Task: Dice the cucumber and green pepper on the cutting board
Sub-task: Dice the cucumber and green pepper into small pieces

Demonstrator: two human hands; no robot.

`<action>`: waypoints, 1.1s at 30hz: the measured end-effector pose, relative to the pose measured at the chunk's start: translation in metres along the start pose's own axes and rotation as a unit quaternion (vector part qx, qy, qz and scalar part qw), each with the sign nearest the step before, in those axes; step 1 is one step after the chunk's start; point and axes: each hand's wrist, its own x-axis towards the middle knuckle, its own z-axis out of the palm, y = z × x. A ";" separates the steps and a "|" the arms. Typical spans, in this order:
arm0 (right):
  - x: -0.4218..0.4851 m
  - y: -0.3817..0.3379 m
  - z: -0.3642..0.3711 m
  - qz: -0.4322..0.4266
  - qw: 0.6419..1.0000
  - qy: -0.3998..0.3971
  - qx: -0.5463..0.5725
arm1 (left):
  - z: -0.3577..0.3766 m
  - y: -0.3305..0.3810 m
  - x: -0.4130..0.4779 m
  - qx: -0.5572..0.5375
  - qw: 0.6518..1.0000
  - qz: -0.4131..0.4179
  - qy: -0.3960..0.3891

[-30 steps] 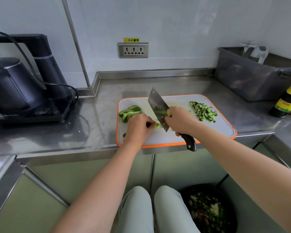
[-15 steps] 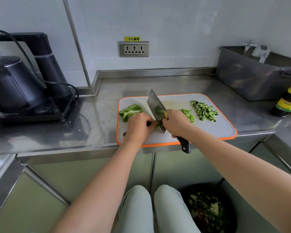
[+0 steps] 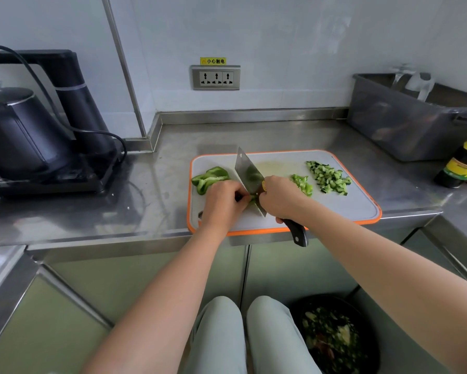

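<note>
Left hand (image 3: 222, 203) curled down on pepper strip (image 3: 252, 200) at cutting board (image 3: 335, 211) centre, pinning it for the cut. Right hand (image 3: 279, 199) wraps cleaver (image 3: 247, 175) handle, blade against the strip. Diced cucumber (image 3: 328, 178) piled right, clear.

A black electric kettle (image 3: 21, 136) is sitting well left of the left hand (image 3: 221, 203); a grey steel tub (image 3: 405, 125) and a dark yellow-labelled bottle (image 3: 461, 166) are standing well right of the right hand (image 3: 279, 198), a black scrap-filled bin (image 3: 297, 309) sitting below it.
</note>
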 end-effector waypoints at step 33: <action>-0.002 0.003 -0.018 -0.004 1.000 -0.012 0.024 | -0.002 0.003 0.000 0.012 1.000 -0.005 -0.010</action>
